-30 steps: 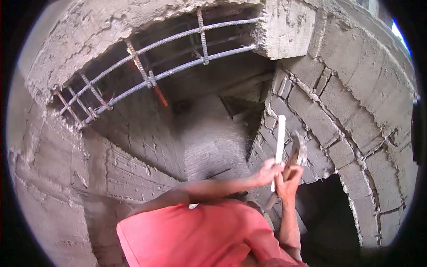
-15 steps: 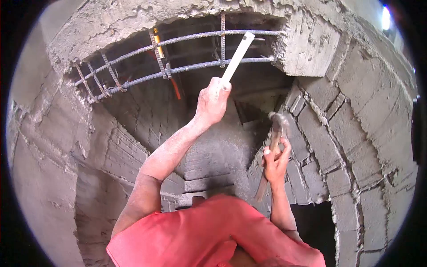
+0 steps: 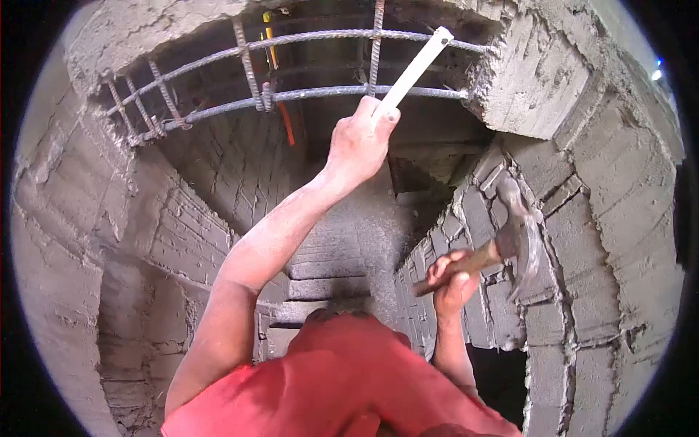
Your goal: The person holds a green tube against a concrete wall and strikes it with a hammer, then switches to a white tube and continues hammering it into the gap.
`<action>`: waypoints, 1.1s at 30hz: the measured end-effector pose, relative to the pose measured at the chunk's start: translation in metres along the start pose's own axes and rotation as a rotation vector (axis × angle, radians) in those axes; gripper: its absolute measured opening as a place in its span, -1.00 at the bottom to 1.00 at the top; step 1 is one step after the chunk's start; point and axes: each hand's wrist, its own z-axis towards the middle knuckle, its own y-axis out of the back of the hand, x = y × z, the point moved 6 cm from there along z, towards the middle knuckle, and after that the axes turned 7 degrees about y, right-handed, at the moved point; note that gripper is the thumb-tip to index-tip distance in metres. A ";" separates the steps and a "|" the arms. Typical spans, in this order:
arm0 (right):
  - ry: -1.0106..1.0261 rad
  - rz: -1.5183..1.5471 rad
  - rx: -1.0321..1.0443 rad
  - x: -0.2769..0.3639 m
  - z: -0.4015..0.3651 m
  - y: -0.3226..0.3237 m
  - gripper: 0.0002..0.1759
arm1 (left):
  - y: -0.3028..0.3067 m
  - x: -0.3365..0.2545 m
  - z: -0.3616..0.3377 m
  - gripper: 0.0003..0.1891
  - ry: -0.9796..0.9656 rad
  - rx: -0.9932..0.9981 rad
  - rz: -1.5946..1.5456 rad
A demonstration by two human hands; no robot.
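My left hand (image 3: 358, 142) is wrapped round a slim white stick (image 3: 416, 71). The stick slants up to the right, with a dark spot near its far end, and overlaps the steel rebar grid (image 3: 313, 93) in this view. Lower on the right, my right hand (image 3: 455, 285) grips a claw hammer (image 3: 518, 237) by its wooden handle. The hammer's metal head points right, in front of the block wall (image 3: 575, 306).
Rough concrete (image 3: 530, 84) frames the opening behind the rebar. Through the bars show a yellow tool-like piece (image 3: 270, 40) and an orange strip (image 3: 286, 124). Steps (image 3: 328, 280) lie below, and a dark gap (image 3: 499, 379) is in the wall at lower right.
The hammer has swung from upright to lying sideways, its head now to the right. My left hand and the white stick have shifted up and right in view.
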 end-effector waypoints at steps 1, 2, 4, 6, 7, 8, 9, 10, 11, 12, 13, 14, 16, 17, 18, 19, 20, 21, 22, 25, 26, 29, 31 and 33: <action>0.008 -0.011 -0.021 -0.005 0.002 0.008 -0.30 | -0.001 0.005 0.002 -0.61 -0.009 -0.007 0.009; 0.006 -0.031 -0.010 -0.002 0.003 0.007 -0.31 | 0.000 0.009 0.002 -0.60 -0.043 -0.023 0.040; -0.063 0.015 -0.019 -0.012 -0.009 0.023 -0.31 | 0.003 0.009 0.000 -0.54 -0.127 -0.057 0.046; -0.143 0.056 -0.033 -0.032 -0.020 0.035 -0.31 | 0.004 0.014 0.003 -0.52 -0.086 -0.039 0.082; -0.145 0.099 -0.033 -0.041 -0.024 0.039 -0.31 | 0.003 0.018 0.004 -0.50 -0.028 -0.008 0.092; -0.147 0.139 -0.036 -0.045 -0.024 0.039 -0.31 | 0.002 0.022 0.007 -0.48 -0.014 -0.018 0.113; -0.143 0.151 -0.036 -0.047 -0.023 0.036 -0.31 | 0.003 0.022 0.010 -0.48 -0.022 -0.021 0.124; -0.172 0.157 -0.121 -0.048 -0.023 0.034 -0.24 | 0.004 0.022 0.013 -0.48 -0.038 -0.028 0.138; -0.203 0.159 -0.206 -0.048 -0.022 0.033 -0.17 | 0.006 0.020 0.015 -0.47 -0.051 -0.035 0.151; -0.216 0.183 -0.220 -0.048 -0.018 0.030 -0.15 | 0.009 0.014 0.017 -0.49 -0.063 -0.038 0.177; -0.222 0.186 -0.223 -0.048 -0.014 0.029 -0.15 | 0.010 0.014 0.020 -0.49 -0.060 -0.033 0.182; -0.204 0.191 -0.189 -0.047 -0.008 0.028 -0.15 | 0.012 0.012 0.025 -0.50 -0.083 -0.041 0.240; -0.161 0.232 -0.150 -0.044 0.008 0.019 -0.17 | 0.013 0.005 0.029 -0.56 -0.058 -0.029 0.295; -0.159 0.230 -0.148 -0.044 0.015 0.017 -0.17 | 0.012 0.005 0.028 -0.56 -0.059 -0.032 0.292; -0.088 0.258 -0.127 -0.043 0.026 0.016 -0.19 | 0.012 0.007 0.028 -0.56 -0.072 -0.048 0.297; -0.018 0.287 -0.107 -0.040 0.036 0.012 -0.21 | 0.014 0.008 0.027 -0.57 -0.085 -0.064 0.302; 0.060 0.256 -0.073 -0.031 0.045 0.006 -0.25 | 0.016 0.008 0.026 -0.57 -0.053 -0.049 0.301; 0.060 0.253 -0.072 -0.029 0.051 0.003 -0.25 | 0.018 0.008 0.026 -0.57 -0.052 -0.049 0.298; 0.094 0.287 -0.043 -0.024 0.056 -0.001 -0.26 | 0.019 0.007 0.028 -0.61 -0.070 -0.039 0.295; 0.148 0.328 0.012 -0.012 0.067 -0.016 -0.28 | 0.020 0.019 0.035 -0.61 -0.113 -0.023 0.295; 0.151 0.292 0.049 -0.011 0.068 -0.021 -0.30 | 0.019 0.020 0.039 -0.58 -0.148 -0.016 0.305; 0.149 0.270 0.089 -0.013 0.078 -0.028 -0.31 | 0.017 0.023 0.041 -0.58 -0.160 -0.011 0.253; 0.151 0.196 -0.005 -0.014 0.090 -0.030 -0.28 | 0.017 0.019 0.043 -0.58 -0.187 -0.028 0.274; 0.103 0.063 0.003 -0.006 0.106 -0.038 -0.18 | 0.020 0.014 0.041 -0.59 -0.210 -0.043 0.297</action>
